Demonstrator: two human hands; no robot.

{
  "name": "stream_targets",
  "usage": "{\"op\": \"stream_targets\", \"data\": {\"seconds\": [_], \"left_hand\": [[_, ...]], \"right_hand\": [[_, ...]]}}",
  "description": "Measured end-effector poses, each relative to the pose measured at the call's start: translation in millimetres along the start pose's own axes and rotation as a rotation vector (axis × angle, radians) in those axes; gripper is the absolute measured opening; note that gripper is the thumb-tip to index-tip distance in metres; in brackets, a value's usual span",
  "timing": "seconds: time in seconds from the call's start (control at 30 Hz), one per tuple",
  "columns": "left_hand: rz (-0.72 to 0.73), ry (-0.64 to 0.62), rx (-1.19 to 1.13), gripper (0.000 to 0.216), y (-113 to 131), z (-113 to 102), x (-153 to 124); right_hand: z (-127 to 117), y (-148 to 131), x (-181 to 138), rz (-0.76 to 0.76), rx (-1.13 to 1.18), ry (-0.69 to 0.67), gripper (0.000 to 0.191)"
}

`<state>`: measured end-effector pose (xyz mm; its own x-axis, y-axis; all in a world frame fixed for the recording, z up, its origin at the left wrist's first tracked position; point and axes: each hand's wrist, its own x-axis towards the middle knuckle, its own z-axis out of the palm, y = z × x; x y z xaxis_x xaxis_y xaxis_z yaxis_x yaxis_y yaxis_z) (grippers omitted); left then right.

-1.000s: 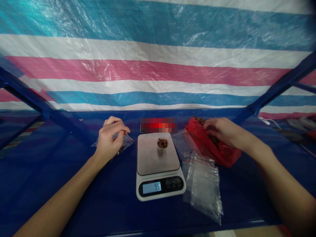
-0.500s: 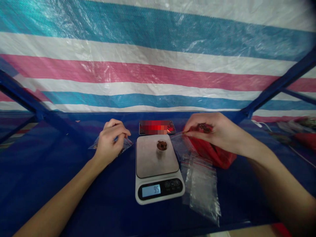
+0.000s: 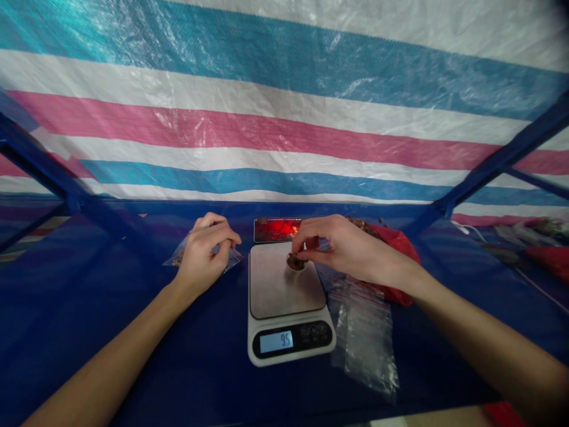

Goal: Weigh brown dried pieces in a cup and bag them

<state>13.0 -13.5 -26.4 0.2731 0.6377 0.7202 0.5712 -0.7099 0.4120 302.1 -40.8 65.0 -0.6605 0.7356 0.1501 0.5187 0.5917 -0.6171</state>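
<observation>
On the steel plate of a kitchen scale (image 3: 287, 296) stands a small white cup (image 3: 295, 268) filled with dark brown dried pieces (image 3: 296, 261). My right hand (image 3: 326, 240) reaches in from the right, thumb and fingers pinched on the brown pieces at the cup's top; its fingertips partly cover them. The scale's lit display reads 9.5. To the left of the scale, my left hand (image 3: 208, 246) is closed, fingers curled over a clear zip bag (image 3: 233, 259) with some brown bits in it. Its exact grip on the bag is partly hidden.
Behind my right forearm lies an open red bag (image 3: 402, 243) with more brown pieces. Several flat zip bags (image 3: 368, 338) lie right of the scale. A phone (image 3: 271, 229) with a red screen lies behind it. Blue metal posts and a striped sheet (image 3: 267, 130) bound the blue table.
My right hand has moved left from the red bag to the cup on the scale. My left hand keeps its place at the zip bag. The display still reads 9.5.
</observation>
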Motion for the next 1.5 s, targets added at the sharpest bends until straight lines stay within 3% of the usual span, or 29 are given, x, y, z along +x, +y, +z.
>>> {"op": "stream_targets", "data": {"seconds": [0.37,0.6,0.77,0.93,1.03,1.17,1.33,1.5], "left_hand": [[0.044,-0.013,0.004,0.032,0.5,-1.2,0.2],[0.046,-0.011,0.005,0.032,2.0,-1.5,1.1],[0.055,-0.008,0.003,0.032,2.6,-1.7,1.6],[0.068,-0.001,-0.002,0.033,1.9,-1.4,1.7],[0.07,0.004,0.003,0.033,2.4,-0.9,1.8],[0.077,0.012,0.014,0.033,3.4,0.0,2.1],[0.082,0.016,0.024,0.034,3.4,0.7,2.5],[0.086,0.026,0.019,0.033,3.2,1.5,2.4]], "right_hand": [[1.0,3.9,4.0,-0.001,-0.027,-0.039,0.01],[-1.2,6.7,3.3,-0.013,0.046,-0.021,0.019],[-4.2,7.6,1.0,-0.008,0.083,0.025,0.02],[-12.3,9.2,-16.1,0.038,0.101,0.187,0.016],[-13.9,22.7,-34.2,0.081,0.01,0.243,0.014],[-1.0,53.5,-52.9,0.072,-0.285,0.163,0.025],[24.9,85.6,-56.9,0.034,-0.567,0.126,0.035],[31.1,98.9,-56.1,0.026,-0.657,0.112,0.033]]}}
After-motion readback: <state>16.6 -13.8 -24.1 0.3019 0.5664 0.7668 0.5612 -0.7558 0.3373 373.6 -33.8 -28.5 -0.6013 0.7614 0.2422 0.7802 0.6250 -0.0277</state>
